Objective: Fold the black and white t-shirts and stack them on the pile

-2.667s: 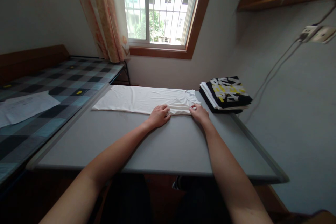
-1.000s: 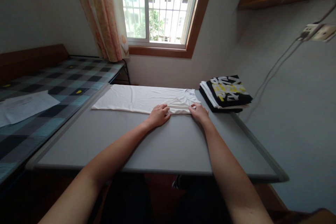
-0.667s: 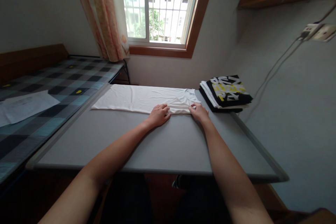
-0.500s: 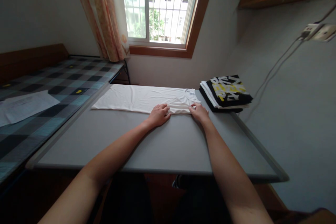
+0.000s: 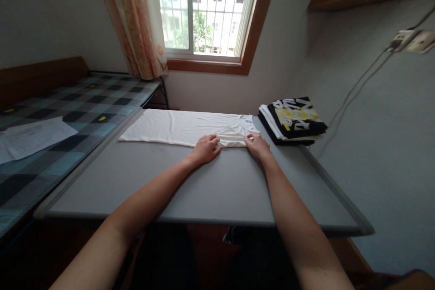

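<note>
A white T-shirt lies folded into a long strip across the far part of the grey table, its collar at the right end. Along its near edge, my left hand is closed on the fabric, fingers on top and thumb low at the edge. My right hand pinches the same edge further right, close to the collar. Small creases run through the cloth between both hands. What lies under my fingers is hidden.
A stack of folded clothes, black and white, stands at the table's far right corner. The grey table has a raised rim. On the left is a bed with a checked cover and paper sheets. Cables hang along the right wall.
</note>
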A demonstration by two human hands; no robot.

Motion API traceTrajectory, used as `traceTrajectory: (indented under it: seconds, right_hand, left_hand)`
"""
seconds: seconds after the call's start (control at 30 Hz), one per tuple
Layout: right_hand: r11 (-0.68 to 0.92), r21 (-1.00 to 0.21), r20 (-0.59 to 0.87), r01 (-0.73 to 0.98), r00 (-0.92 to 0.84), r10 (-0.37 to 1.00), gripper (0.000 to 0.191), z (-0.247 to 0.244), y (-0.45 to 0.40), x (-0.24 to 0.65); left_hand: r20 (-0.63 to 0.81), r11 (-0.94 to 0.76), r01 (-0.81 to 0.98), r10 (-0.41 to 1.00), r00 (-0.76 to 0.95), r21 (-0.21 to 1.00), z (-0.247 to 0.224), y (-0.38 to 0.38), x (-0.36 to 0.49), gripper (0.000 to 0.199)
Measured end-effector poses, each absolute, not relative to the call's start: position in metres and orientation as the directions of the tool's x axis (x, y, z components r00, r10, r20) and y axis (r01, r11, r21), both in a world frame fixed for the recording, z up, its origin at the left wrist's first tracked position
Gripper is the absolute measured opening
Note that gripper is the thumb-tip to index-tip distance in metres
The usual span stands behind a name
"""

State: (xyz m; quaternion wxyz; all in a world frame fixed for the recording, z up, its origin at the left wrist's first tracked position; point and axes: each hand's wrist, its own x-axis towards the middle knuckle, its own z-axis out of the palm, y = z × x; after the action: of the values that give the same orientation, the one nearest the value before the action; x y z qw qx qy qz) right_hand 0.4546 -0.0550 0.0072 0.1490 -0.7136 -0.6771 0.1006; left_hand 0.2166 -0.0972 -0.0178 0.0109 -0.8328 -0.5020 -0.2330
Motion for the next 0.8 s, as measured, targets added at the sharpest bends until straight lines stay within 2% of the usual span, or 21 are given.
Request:
traceTrajectory:
  seconds: [0.8]
  right_hand:
    - [-0.035, -0.344, 0.057, 0.938, 0.058, 0.997, 0.035, 0.0064, -0.0550, 0.4532]
  left_hand:
    - [0.395, -0.491, 0.842, 0.835, 0.383, 0.223, -0.0181, -0.0970, 0.2161, 0.029]
